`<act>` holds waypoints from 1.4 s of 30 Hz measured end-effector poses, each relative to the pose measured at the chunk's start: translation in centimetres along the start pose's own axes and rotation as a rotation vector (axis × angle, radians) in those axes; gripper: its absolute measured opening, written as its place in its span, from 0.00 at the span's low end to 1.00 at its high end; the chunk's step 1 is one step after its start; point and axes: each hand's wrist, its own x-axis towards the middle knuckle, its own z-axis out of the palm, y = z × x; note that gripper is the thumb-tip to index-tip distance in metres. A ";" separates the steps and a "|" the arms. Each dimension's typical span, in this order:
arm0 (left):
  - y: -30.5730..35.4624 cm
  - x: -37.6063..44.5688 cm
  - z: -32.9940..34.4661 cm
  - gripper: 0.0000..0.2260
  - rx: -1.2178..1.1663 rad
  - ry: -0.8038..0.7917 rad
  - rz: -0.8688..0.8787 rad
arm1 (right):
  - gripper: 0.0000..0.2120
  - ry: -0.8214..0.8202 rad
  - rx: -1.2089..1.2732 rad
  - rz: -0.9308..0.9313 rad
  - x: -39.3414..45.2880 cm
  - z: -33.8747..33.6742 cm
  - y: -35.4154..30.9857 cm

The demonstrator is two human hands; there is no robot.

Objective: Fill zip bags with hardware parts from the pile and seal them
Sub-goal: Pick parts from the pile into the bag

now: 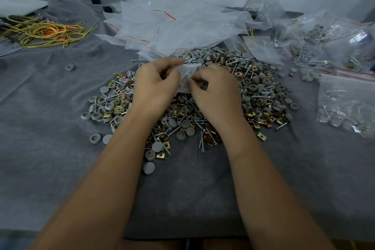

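A wide pile of hardware parts [255, 91] lies on the grey cloth: grey round caps, silver screws and brass-coloured square clips. Over its middle, both hands hold one small clear zip bag [189, 74]. My left hand [156, 85] pinches the bag's top edge between thumb and fingers. My right hand [217, 89] pinches the bag's right side with curled fingers. Most of the bag is hidden between the hands, and what is inside it cannot be made out.
A heap of empty clear zip bags [182, 24] with red seal lines lies behind the pile. Filled bags [347, 103] lie at the right and in a heap [324, 44] at the back right. Yellow and orange cords [44, 30] lie at the far left. Stray caps [70, 67] dot the grey cloth [50, 117].
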 end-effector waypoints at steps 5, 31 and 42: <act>-0.2 0.2 -0.2 0.10 0.081 0.176 0.044 | 0.07 0.002 0.201 0.061 -0.1 -0.3 -0.5; -1.1 0.9 -0.4 0.10 0.078 0.184 -0.077 | 0.09 -0.284 -0.373 0.150 0.0 -1.6 0.9; -1.4 0.9 -0.2 0.08 0.130 0.125 -0.032 | 0.05 -0.170 -0.188 0.130 0.3 -1.7 0.5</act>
